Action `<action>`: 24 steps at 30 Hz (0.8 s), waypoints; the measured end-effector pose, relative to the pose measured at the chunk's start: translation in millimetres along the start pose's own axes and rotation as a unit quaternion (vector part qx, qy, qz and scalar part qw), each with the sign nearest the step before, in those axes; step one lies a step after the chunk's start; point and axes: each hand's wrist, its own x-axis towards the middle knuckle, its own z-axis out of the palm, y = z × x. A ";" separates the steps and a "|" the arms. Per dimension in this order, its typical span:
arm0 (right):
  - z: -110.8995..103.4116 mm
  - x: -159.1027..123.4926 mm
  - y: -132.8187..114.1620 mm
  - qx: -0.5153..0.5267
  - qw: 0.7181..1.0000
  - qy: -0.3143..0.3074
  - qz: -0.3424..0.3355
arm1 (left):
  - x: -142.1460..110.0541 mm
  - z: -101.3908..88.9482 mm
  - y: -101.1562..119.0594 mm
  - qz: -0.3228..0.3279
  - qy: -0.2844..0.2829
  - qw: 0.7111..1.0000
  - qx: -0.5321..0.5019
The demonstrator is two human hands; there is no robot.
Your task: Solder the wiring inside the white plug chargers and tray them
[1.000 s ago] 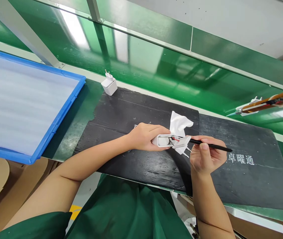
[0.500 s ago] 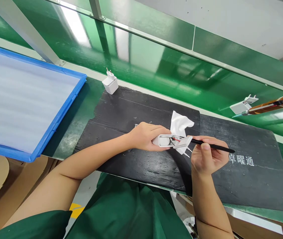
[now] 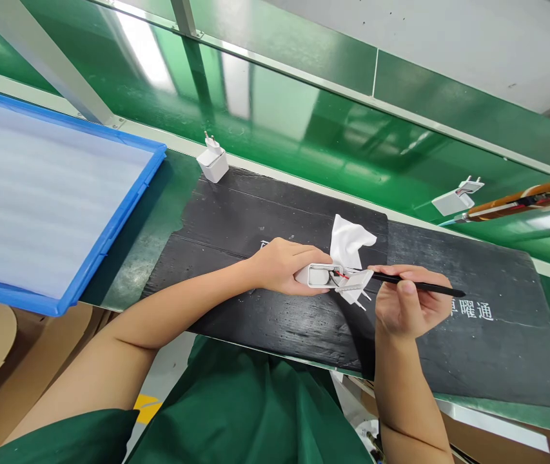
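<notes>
My left hand (image 3: 290, 265) is wrapped around a white power adapter (image 3: 320, 276) over the black mat. The adapter's housing faces me open, and its cap with two plug pins (image 3: 356, 289) is tilted off to the right. Red and black wires run between housing and cap. Pinched in my right hand (image 3: 412, 299) are slim black tweezers (image 3: 424, 287), pointing left at the gap between cap and housing. Their tips are too small to make out clearly. Behind the adapter lies a crumpled white cloth (image 3: 352, 238).
A closed white adapter (image 3: 213, 162) stands pins up at the mat's (image 3: 236, 212) back left corner. To the left is a blue-rimmed tray (image 3: 132, 203) with a white sheet. At right, an open adapter (image 3: 453, 201) is beside a brown rod with cables (image 3: 521, 201).
My right hand and the tweezers have drawn slightly right, away from the housing. The cap appears tilted a little further down. At far right, the other adapter and the brown rod have shifted left.
</notes>
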 end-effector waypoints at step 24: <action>-4.5 -8.3 -3.8 0.027 0.983 -0.134 0.120 | 0.6 2.7 -2.9 -0.002 -0.039 0.998 -0.057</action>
